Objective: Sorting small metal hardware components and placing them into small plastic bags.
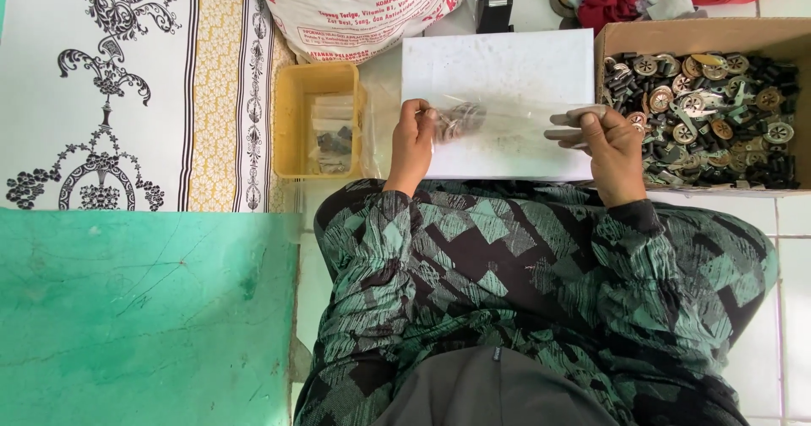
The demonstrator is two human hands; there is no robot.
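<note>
A clear plastic bag [498,122] is held stretched over the white board [507,71]: left hand [411,143] fingers pinched on its filled end, right hand [610,151] fingers closed on its mouth. Parts could be spilled if the mouth sags.

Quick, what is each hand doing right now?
Left hand: closed, pinching one end of a clear plastic bag.
Right hand: closed, pinching the bag's other end.

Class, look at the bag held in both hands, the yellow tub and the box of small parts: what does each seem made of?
Bag: thin clear plastic film, glossy, see-through. Yellow tub: probably moulded plastic, slightly translucent. Box: brown cardboard, matt, raw-cut edges.
</note>
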